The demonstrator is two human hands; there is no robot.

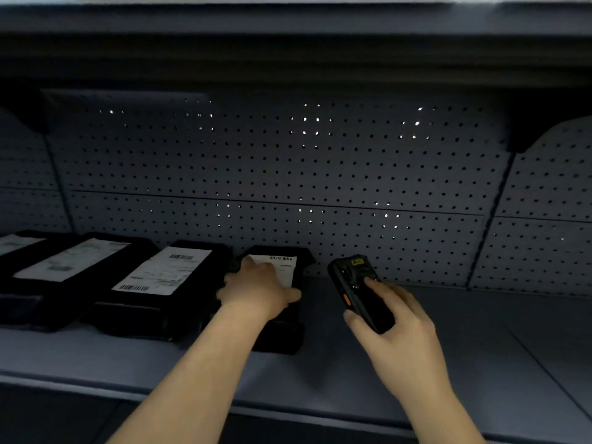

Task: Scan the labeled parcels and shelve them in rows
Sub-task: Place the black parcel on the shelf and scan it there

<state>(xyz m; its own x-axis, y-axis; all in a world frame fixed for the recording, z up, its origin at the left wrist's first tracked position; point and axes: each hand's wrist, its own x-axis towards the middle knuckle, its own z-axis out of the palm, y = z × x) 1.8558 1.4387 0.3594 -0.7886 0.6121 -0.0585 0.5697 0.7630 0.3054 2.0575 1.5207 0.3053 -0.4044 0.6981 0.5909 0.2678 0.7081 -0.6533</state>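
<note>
From my head view, my left hand (259, 290) lies palm-down on the flat black parcel with a white printed label (282, 334). The fingers reach forward over the label and the thumb is out to the side, not curled round anything. That parcel sits on the grey metal shelf (448, 331), its far end close to the grey perforated back panel (320, 174).

Left of this parcel, three more black labelled parcels (137, 315) lie side by side in a row. The nearest is just beside it, and the farthest is cut off by the frame edge.

Right of the parcel and near it, my right hand (400, 328) grips a black handheld scanner with an orange side button (355, 283). My fingers wrap round its body, and its top end tilts toward the back panel.

Above the parcel runs the dark underside of an upper shelf (288, 20).
</note>
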